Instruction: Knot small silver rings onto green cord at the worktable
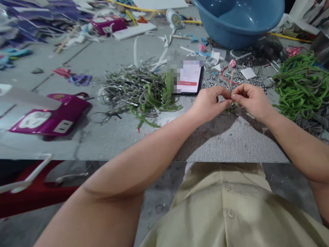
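Our L hand (209, 102) & R hand (254, 100) meet over the table (257, 147), forearms (151, 144) angled in, thumbs & fingertips pinched narrow; we can't tell what's gripped. Thin stick (231, 79) shows just beyond fingertips, phone (190, 76) to its L.

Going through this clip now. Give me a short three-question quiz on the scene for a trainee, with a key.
1. True or false: a thin stick shows close by both the left hand and the right hand.

2. As pictured, where does the phone lie relative to the left cord heap and the right cord heap?
A) left of both
B) between them
C) right of both

3. Fill in: the basin is ____ in colour.

Key: 1. True. 2. B. 3. Blue.
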A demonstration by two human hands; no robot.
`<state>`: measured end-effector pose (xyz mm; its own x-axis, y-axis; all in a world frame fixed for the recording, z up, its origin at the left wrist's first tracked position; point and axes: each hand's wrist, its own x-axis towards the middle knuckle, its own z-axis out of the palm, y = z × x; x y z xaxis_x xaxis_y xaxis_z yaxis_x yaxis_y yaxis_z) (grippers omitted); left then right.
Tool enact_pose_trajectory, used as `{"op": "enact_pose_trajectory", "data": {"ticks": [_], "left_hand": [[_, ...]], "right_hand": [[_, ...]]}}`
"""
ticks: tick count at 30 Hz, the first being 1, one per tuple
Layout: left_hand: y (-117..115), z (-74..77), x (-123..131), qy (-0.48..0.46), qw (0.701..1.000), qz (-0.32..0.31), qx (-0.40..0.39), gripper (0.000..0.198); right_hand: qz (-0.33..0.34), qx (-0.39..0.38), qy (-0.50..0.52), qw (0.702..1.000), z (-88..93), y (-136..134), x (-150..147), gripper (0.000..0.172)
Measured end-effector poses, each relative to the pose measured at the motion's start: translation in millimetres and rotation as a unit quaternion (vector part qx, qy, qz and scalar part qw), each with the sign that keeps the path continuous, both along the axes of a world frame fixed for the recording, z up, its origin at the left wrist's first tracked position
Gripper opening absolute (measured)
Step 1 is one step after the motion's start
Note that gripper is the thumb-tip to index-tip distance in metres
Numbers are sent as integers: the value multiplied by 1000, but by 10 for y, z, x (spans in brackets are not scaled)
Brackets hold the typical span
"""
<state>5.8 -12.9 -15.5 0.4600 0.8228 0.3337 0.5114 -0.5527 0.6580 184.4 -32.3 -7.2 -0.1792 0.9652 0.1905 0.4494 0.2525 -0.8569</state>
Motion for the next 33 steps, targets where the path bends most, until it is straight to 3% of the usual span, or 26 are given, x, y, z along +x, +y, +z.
{"op": "enact_pose_trajectory", "data": {"ticks": [6, 10, 14, 17, 25, 29, 33], "left_hand": [[-3, -78, -6, 20, 994, 12, 108, 14], [8, -100, -15, 25, 991, 6, 131, 18], [26, -79, -21, 11, 993, -17, 115, 18], [54, -72, -29, -4, 995, -39, 87, 16], [153, -162, -32, 50, 997, -66, -4, 10], [166, -172, -30, 66, 996, -67, -8, 11], [138, -148, -23, 97, 992, -78, 7, 16]], "right_hand": [[-28, -49, 20, 998, 13, 2, -14, 16], [-29, -58, 9, 998, 9, 5, -5, 17], [-17, -26, -53, 998, 61, -17, 19, 17], [5, 4, -160, 987, 129, -47, 41, 16], [92, 0, -411, 907, 177, -88, -3, 21], [93, -22, -453, 886, 187, -103, -51, 25], [86, -45, -437, 894, 210, -107, -44, 21]]}}
